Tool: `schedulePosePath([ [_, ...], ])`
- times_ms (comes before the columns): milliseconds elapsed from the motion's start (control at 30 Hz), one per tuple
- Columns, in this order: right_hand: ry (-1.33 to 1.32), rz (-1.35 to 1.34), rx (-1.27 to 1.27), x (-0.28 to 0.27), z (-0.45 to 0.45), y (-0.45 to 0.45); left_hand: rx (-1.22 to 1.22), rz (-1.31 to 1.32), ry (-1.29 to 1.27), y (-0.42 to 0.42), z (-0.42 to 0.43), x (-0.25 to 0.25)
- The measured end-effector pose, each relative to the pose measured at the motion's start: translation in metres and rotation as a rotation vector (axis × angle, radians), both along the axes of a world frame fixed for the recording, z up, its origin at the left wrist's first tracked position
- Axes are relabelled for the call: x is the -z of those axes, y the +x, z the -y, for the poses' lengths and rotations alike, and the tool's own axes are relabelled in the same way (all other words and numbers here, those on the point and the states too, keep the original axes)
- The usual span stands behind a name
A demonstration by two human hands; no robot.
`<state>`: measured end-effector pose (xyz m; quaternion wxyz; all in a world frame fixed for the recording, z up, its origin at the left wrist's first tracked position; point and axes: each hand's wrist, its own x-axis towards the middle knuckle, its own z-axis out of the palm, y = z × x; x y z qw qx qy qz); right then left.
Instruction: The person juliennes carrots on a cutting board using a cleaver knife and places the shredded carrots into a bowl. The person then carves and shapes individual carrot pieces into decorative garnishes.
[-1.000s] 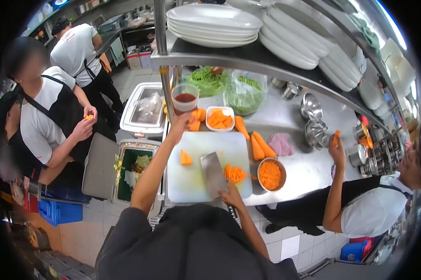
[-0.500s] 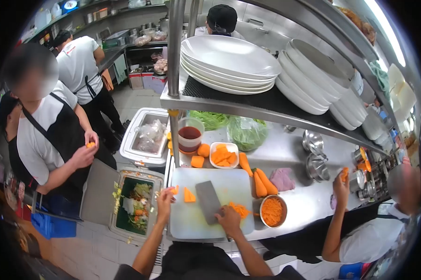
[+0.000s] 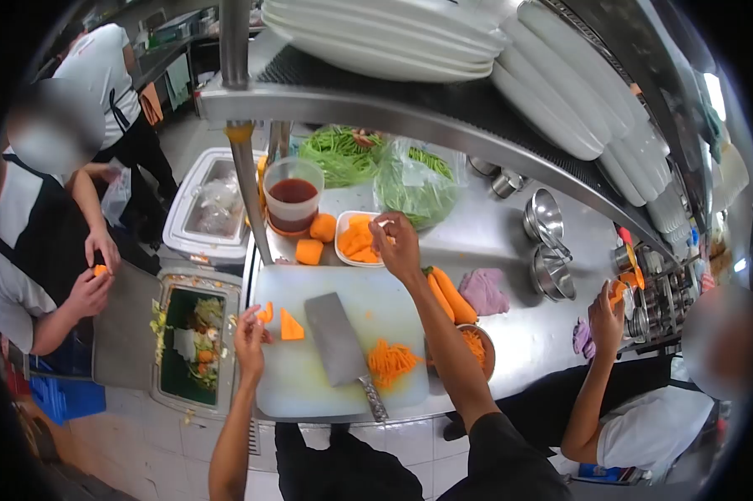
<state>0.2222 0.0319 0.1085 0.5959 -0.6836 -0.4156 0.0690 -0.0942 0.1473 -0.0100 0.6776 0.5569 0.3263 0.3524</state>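
My left hand (image 3: pixel 251 344) is at the left edge of the white cutting board (image 3: pixel 276 391), its fingers pinching a small carved carrot piece (image 3: pixel 265 313). Beside it on the board lies a carrot wedge (image 3: pixel 292 326). A cleaver (image 3: pixel 333 338) rests flat on the board, its handle pointing toward me, with nobody holding it. To its right is a heap of carrot shreds (image 3: pixel 393 363). My right hand (image 3: pixel 401 246) is over the right side of a white tub (image 3: pixel 343 252) of carrot pieces (image 3: pixel 358 238). Its fingers are bent together; whatever is between them is hidden.
A container of dark red liquid (image 3: pixel 294 196), bagged greens (image 3: pixel 418 188) and whole carrots (image 3: pixel 451 296) stand behind the board. A metal bowl (image 3: pixel 487 355) is partly behind my right forearm. A plate shelf (image 3: pixel 326 98) overhangs the counter. Co-workers stand on both sides.
My right hand has let go of the cleaver and moved up and forward to the carrot tub. My left hand still holds the carrot piece. The view has shifted.
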Motion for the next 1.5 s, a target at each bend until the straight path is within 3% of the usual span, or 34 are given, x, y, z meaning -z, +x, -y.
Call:
schedulePosePath([
  [100, 0.136, -0.120, -0.037, 0.033, -0.003, 0.013, -0.004, 0.048, 0.147, 0.008, -0.012, 0.013],
  [167, 0.035, -0.171, 0.061, 0.030, 0.009, 0.003, 0.032, 0.086, 0.131, 0.013, -0.020, 0.014],
  [267, 0.287, -0.194, 0.026, 0.054, 0.014, -0.012, -0.008, 0.088, 0.118, 0.027, -0.022, -0.007],
  [367, 0.275, -0.332, 0.012, 0.062, 0.019, -0.021, 0.042, 0.133, 0.211, 0.041, -0.034, -0.013],
  [733, 0.255, -0.322, 0.061, 0.081, 0.036, -0.050, 0.009, 0.112, 0.290, 0.058, -0.042, -0.009],
  [900, 0.394, -0.278, 0.174, 0.074, 0.043, -0.044, 0.060, 0.101, 0.315, 0.061, -0.049, -0.011],
  [1000, 0.554, -0.606, 0.434, 0.058, 0.046, -0.062, 0.065, 0.148, 0.326, 0.072, -0.055, -0.015],
  [1133, 0.208, -0.425, 0.099, 0.098, 0.057, -0.118, 0.087, 0.112, 0.329, 0.084, -0.053, -0.031],
  [1167, 0.221, -0.416, 0.095, 0.100, 0.064, -0.119, 0.086, 0.121, 0.343, 0.083, -0.052, -0.034],
  [1233, -0.016, -0.297, -0.084, 0.099, 0.087, -0.113, 0.107, 0.099, 0.355, 0.078, -0.053, -0.037],
  [1267, -0.058, -0.218, -0.101, 0.115, 0.096, -0.088, 0.108, 0.112, 0.347, 0.076, -0.056, -0.035],
  [1333, -0.022, -0.120, -0.031, 0.103, 0.109, -0.054, 0.103, 0.093, 0.373, 0.071, -0.057, -0.037],
  [1367, -0.142, -0.016, 0.014, 0.086, 0.118, -0.040, 0.107, 0.072, 0.395, 0.068, -0.058, -0.038],
  [1400, -0.022, 0.112, 0.171, 0.095, 0.119, -0.016, 0.106, 0.095, 0.350, 0.066, -0.058, -0.038],
  [1433, 0.503, -0.470, 0.126, 0.120, 0.118, 0.017, 0.103, 0.085, 0.357, 0.062, -0.057, -0.040],
  [1467, 0.440, -0.575, 0.574, 0.035, 0.116, -0.009, 0.094, 0.095, 0.358, 0.061, -0.055, -0.042],
  [1500, 0.444, -0.572, 0.566, 0.044, 0.121, -0.005, 0.088, 0.111, 0.359, 0.063, -0.054, -0.043],
])
